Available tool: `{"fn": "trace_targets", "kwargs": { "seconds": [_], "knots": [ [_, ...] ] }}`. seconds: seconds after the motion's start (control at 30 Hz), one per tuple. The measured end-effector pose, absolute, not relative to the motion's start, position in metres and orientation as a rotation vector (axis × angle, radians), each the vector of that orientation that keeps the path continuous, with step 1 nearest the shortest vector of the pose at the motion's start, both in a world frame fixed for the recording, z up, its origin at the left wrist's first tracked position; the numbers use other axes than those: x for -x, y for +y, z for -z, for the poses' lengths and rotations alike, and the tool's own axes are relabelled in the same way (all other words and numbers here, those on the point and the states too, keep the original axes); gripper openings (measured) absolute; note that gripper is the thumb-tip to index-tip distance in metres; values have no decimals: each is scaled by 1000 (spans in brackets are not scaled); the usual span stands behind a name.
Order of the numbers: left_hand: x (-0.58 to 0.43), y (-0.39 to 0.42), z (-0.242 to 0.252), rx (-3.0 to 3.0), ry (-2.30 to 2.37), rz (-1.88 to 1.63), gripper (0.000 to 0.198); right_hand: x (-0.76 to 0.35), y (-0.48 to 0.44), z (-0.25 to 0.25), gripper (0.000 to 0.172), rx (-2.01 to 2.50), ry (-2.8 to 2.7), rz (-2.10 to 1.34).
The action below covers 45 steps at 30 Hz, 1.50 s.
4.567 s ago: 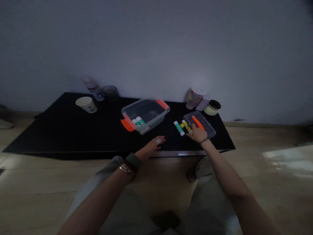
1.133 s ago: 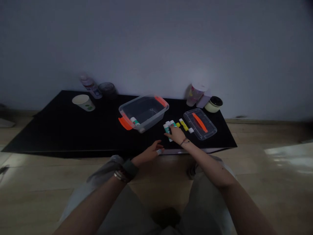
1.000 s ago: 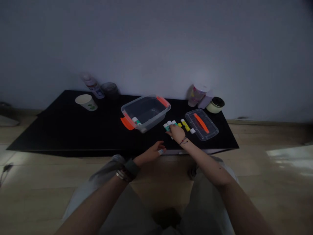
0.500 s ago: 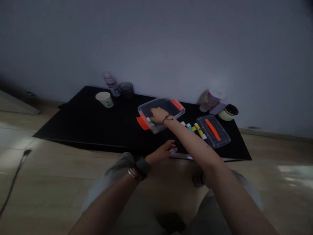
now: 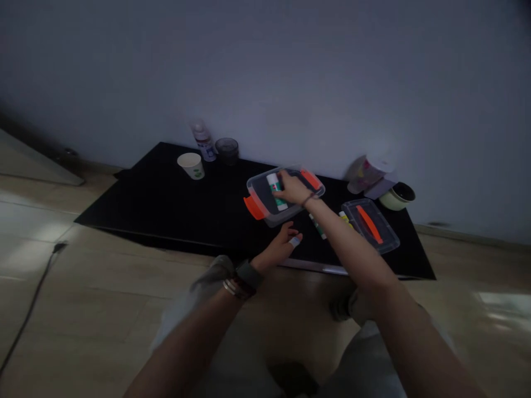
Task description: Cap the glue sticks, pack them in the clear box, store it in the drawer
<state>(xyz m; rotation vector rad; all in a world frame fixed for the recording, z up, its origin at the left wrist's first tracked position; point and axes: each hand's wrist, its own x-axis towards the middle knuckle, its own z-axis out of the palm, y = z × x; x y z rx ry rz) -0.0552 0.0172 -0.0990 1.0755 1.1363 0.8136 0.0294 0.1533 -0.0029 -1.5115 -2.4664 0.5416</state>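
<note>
My right hand (image 5: 293, 188) is inside the rim of a clear plastic box (image 5: 265, 207) with orange handles, its fingers around a white-capped glue stick with a green label (image 5: 276, 191). The stick stands tilted in the box, its lower end hidden by the wall and my fingers. My left hand (image 5: 279, 246) rests open near the table's front edge, a pale bandage on one finger. Beyond my right forearm lie a green-labelled glue stick (image 5: 317, 227) and a yellow one (image 5: 345, 216), both partly hidden. A clear lid with an orange handle (image 5: 369, 225) lies to the right.
All this is on a black table top (image 5: 166, 207). Along the wall stand a paper cup (image 5: 191, 166), a plastic bottle (image 5: 203, 142), a dark glass (image 5: 227, 150), a plastic cup (image 5: 367, 175) and a pale green bowl (image 5: 397, 197).
My right hand has moved left from the row of sticks to the box, and a glue stick now stands in its fingers there. The view has swung, shifting the table to the right.
</note>
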Motion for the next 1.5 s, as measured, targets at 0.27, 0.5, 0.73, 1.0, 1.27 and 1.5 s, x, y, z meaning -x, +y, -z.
{"fn": "trace_targets", "kwargs": {
  "seconds": [0.27, 0.5, 0.73, 1.0, 1.27, 1.5],
  "knots": [
    [42, 11, 86, -1144, 977, -837, 70, -151, 59, 22, 52, 1306, -1872, -1042],
    [27, -12, 102, -1139, 903, -576, 66, -163, 27, 68, 33, 1344, -1854, -1195],
    [20, -10, 72, -1072, 712, -467, 62, -160, 24, 63, 34, 1284, -1770, -1177],
    [53, -21, 44, -992, 619, -290, 62, -269, 81, 11, 37, 1480, -1171, -532],
    [34, 28, 94, -1794, 1683, -98, 36, -225, 139, 81, 33, 1954, -1936, -449],
    [16, 52, 105, -2204, 1895, 45, 36, -198, 174, 115, 49, 2195, -2273, -144]
  ]
}}
